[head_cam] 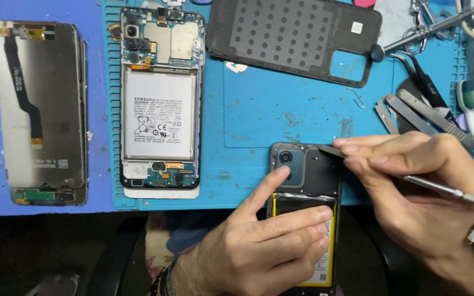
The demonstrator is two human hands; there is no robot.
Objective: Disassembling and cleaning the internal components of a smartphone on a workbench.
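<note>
Surface: blue silicone repair mat is covering the work surface, with a paler blue sheet lying under its left edge.

Phone in hand: small dark opened phone with a black camera block and a yellow-edged battery is lying at the near edge of the mat, its lower end hanging out toward the person's lap.

Left hand: left hand is resting over the phone, index finger stretched out and pressing just below the camera lens, the other fingers curling loosely across the battery; it is steadying, not gripping.

Right hand: right hand is pinching a thin metal prying tool, fingers clenched around the shaft, the tip touching the phone's upper right corner.

Handling: the phone looks light and stiff in its frame, but the exposed battery seems soft and easy to puncture; I would judge the rigid side edges the safest place to take hold.

Around: larger opened phone with a white battery and bare circuit boards is lying at the mat's left; a detached screen panel with a dark ribbon cable is sitting further left.

More around: dark plastic back cover with rows of dots is lying up top, well apart from the hands.

In the way: loose steel tweezers and flat blades are crowding just behind the right hand.
</note>
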